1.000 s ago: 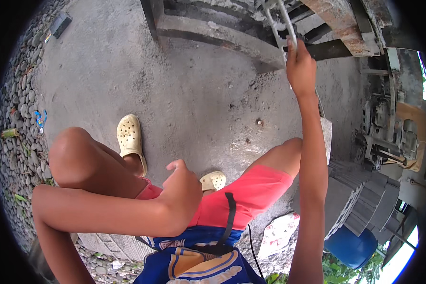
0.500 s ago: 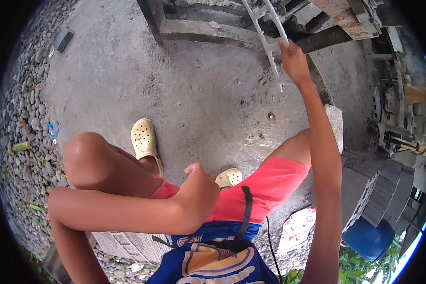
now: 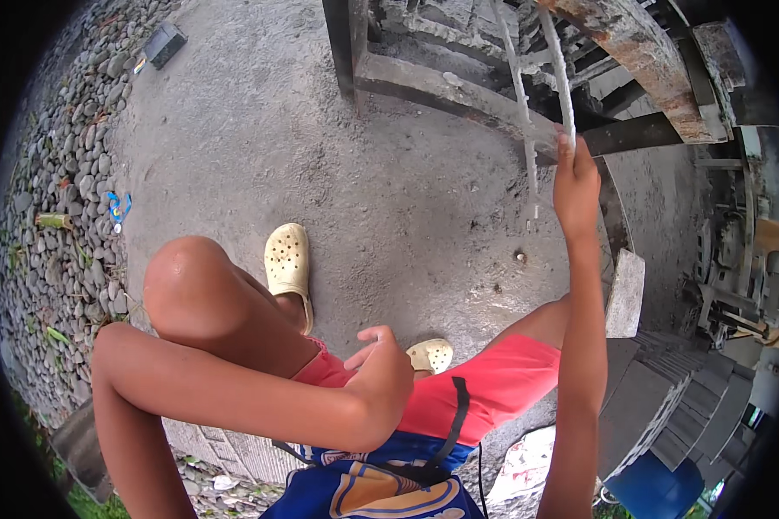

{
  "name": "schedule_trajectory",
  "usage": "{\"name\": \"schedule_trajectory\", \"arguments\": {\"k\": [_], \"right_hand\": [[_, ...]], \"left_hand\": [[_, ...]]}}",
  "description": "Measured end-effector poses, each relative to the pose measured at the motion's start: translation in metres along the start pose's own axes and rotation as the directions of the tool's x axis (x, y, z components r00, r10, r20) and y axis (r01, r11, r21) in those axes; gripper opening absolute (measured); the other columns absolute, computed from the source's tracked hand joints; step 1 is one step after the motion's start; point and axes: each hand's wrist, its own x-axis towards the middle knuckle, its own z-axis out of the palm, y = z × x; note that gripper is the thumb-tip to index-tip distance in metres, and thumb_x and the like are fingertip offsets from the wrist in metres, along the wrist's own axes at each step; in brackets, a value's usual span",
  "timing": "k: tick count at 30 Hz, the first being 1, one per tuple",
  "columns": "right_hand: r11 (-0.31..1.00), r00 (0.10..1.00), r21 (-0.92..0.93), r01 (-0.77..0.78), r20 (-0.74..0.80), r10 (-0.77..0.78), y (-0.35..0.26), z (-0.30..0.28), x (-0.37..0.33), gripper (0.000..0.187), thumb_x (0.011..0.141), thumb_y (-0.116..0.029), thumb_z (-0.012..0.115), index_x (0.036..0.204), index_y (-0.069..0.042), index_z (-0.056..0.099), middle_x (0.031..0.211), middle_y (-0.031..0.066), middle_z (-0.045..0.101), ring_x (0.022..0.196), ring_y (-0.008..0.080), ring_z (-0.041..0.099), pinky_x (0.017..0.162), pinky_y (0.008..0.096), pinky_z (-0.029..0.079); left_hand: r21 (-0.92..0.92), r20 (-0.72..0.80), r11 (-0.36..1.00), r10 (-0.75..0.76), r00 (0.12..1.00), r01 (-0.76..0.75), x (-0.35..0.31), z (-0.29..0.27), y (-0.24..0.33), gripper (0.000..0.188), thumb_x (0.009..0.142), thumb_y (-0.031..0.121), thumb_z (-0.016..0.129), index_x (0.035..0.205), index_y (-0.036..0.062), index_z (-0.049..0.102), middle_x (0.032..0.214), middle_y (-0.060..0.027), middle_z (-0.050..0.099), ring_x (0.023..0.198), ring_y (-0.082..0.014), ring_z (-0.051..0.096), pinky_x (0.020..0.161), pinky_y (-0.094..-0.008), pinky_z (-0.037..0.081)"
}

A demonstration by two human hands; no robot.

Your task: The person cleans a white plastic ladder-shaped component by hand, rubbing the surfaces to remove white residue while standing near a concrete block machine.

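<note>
My right hand [image 3: 576, 186] is closed round the right bar of a cement-crusted metal frame [image 3: 566, 82] at the upper right. The frame has two long narrow bars; its left bar [image 3: 525, 130] hangs down beside my hand and ends above the concrete floor. Behind it stands a grey-coated, wooden-looking structure [image 3: 459, 86] with thick beams. My left hand [image 3: 385, 368] is over my lap, thumb and a finger apart, with nothing visible in it. Its other fingers are partly hidden.
Rough concrete floor [image 3: 389, 190] spreads ahead of my cream clogs [image 3: 286, 259]. Grey pebbles [image 3: 52, 190] border it at left, with a dark block [image 3: 164, 45] near the edge. At right are a pale slab [image 3: 625, 294], stacked grey blocks [image 3: 692, 406] and a blue drum [image 3: 653, 486].
The view has shifted, so the scene sits lower and further right. The metal frame hangs steeper, still in my right hand. My left hand's fingers have spread slightly.
</note>
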Motion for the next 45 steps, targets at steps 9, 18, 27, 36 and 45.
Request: {"name": "schedule_trajectory", "arguments": {"k": [9, 18, 27, 36, 45], "right_hand": [[0.995, 0.997, 0.082, -0.054, 0.061, 0.049, -0.022, 0.003, -0.010, 0.026, 0.091, -0.023, 0.042, 0.094, 0.000, 0.053, 0.060, 0.0194, 0.051, 0.054, 0.0355, 0.051, 0.052, 0.0391, 0.039], [0.998, 0.991, 0.068, -0.002, 0.134, -0.008, -0.016, 0.008, 0.005, 0.025, 0.090, -0.023, 0.043, 0.098, -0.001, 0.052, 0.059, 0.0193, 0.052, 0.055, 0.0360, 0.053, 0.052, 0.0403, 0.040], [0.981, 0.999, -0.191, -0.026, 0.033, 0.033, 0.040, -0.008, -0.026, 0.024, 0.089, -0.022, 0.044, 0.100, -0.003, 0.053, 0.059, 0.0213, 0.054, 0.058, 0.0403, 0.054, 0.050, 0.0451, 0.040], [0.959, 0.980, -0.210, -0.193, -0.087, 0.178, 0.057, -0.052, -0.043, 0.024, 0.089, -0.019, 0.045, 0.099, 0.000, 0.053, 0.058, 0.0208, 0.051, 0.053, 0.0388, 0.050, 0.050, 0.0421, 0.038], [0.950, 0.987, -0.276, -0.149, -0.094, 0.127, 0.073, -0.026, -0.036, 0.023, 0.088, -0.021, 0.045, 0.099, -0.003, 0.053, 0.061, 0.0197, 0.056, 0.059, 0.0391, 0.056, 0.051, 0.0445, 0.040]], "left_hand": [[-0.025, -0.006, 0.999, 0.023, 1.000, -0.023, 0.010, 0.008, 0.000, 0.029, 0.077, 0.019, 0.053, 0.102, 0.0050, 0.055, 0.091, -0.0051, 0.060, 0.086, -0.0194, 0.057, 0.073, -0.0375, 0.041], [0.024, 0.000, 0.997, 0.077, 0.997, -0.077, 0.002, -0.009, -0.009, 0.024, 0.070, 0.020, 0.057, 0.092, 0.0107, 0.060, 0.073, -0.0028, 0.062, 0.061, -0.0186, 0.058, 0.066, -0.0371, 0.043], [-0.048, -0.087, 0.998, -0.032, 0.996, 0.028, 0.015, 0.012, -0.006, 0.024, 0.077, 0.018, 0.052, 0.097, 0.0055, 0.057, 0.082, -0.0058, 0.063, 0.076, -0.0207, 0.061, 0.072, -0.0349, 0.043], [-0.005, -0.076, 0.999, 0.053, 0.996, -0.053, 0.023, 0.008, -0.006, 0.019, 0.077, 0.017, 0.052, 0.092, 0.0071, 0.058, 0.082, -0.0037, 0.063, 0.078, -0.0178, 0.061, 0.065, -0.0328, 0.040], [-0.019, -0.197, 1.000, -0.001, 0.980, -0.003, 0.015, 0.018, -0.003, 0.018, 0.077, 0.017, 0.053, 0.092, 0.0085, 0.058, 0.081, -0.0023, 0.062, 0.078, -0.0172, 0.060, 0.066, -0.0328, 0.039]]}}
